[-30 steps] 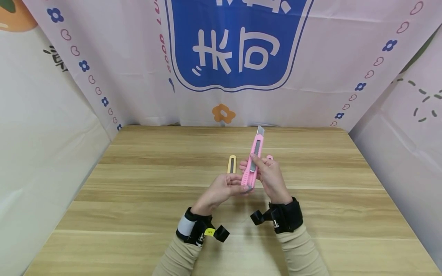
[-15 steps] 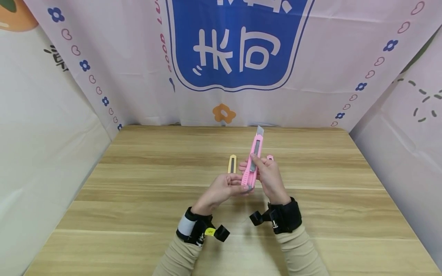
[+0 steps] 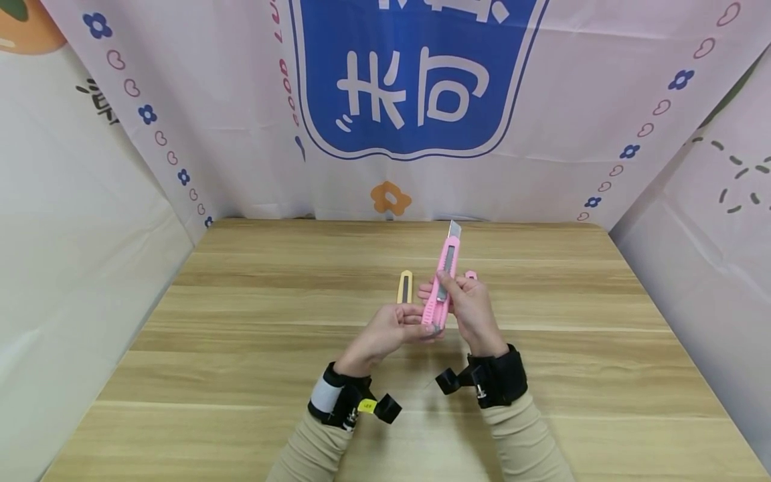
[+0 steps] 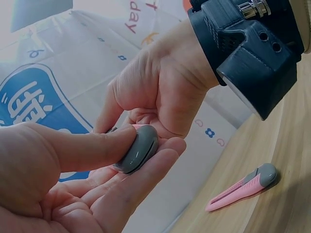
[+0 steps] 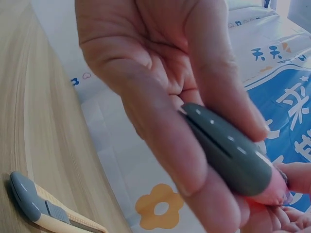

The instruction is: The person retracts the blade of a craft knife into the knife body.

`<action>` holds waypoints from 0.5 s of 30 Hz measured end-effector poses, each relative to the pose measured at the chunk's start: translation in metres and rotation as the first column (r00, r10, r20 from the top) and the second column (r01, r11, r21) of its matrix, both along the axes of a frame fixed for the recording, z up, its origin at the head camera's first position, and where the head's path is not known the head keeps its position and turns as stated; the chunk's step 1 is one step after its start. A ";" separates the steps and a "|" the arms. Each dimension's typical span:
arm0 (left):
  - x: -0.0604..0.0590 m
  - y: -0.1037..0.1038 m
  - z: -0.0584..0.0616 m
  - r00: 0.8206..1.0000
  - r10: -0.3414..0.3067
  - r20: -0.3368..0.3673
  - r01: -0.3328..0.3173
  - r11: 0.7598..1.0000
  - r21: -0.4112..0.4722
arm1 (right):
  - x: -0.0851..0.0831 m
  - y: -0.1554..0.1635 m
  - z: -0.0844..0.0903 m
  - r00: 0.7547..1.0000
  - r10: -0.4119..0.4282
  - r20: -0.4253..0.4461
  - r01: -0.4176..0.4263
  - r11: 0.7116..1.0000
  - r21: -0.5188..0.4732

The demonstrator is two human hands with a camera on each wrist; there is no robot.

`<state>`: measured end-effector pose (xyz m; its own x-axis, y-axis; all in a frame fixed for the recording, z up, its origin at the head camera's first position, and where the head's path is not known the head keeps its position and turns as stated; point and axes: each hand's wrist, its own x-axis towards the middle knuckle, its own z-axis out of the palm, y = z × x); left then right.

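Note:
A pink utility knife [image 3: 448, 258] is held up above the table, with its bare blade [image 3: 454, 229] pointing away from me. My left hand [image 3: 385, 328] grips the knife's lower end, thumb pressed on the grey end cap [image 4: 141, 151] in the left wrist view. My right hand [image 3: 477, 313] holds the middle of the body, its thumb lying on the front at the grey slider [image 3: 442, 293]. Behind the left hand lies a yellow utility knife [image 3: 405, 286], partly covered. A second pink utility knife [image 4: 243, 188] rests on the table, mostly hidden behind my right hand in the head view.
The wood-grain table [image 3: 271, 281] reaches back to a printed cloth [image 3: 253, 167] hanging behind it. More cloth hangs on both sides. Each wrist wears a black strap with a small camera block, and the two blocks sit near each other.

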<state>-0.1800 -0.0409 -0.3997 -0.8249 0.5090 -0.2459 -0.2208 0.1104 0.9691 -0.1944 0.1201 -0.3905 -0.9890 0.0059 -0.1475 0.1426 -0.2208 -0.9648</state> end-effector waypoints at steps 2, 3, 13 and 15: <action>0.000 0.000 0.000 1.000 0.003 0.009 -0.003 1.000 -0.003 | 0.000 0.000 0.000 1.000 0.000 -0.006 0.000 1.000 -0.007; 0.000 0.000 -0.001 1.000 0.002 0.011 -0.002 1.000 -0.001 | 0.000 0.000 0.000 1.000 0.000 -0.007 0.000 1.000 -0.010; -0.001 -0.001 -0.001 0.999 -0.038 -0.015 0.038 0.999 0.036 | 0.000 -0.001 -0.001 1.000 -0.009 -0.025 0.008 1.000 -0.014; -0.001 -0.002 -0.001 0.999 -0.045 -0.023 0.046 0.998 0.042 | 0.000 -0.001 -0.001 1.000 -0.012 -0.028 0.012 1.000 -0.012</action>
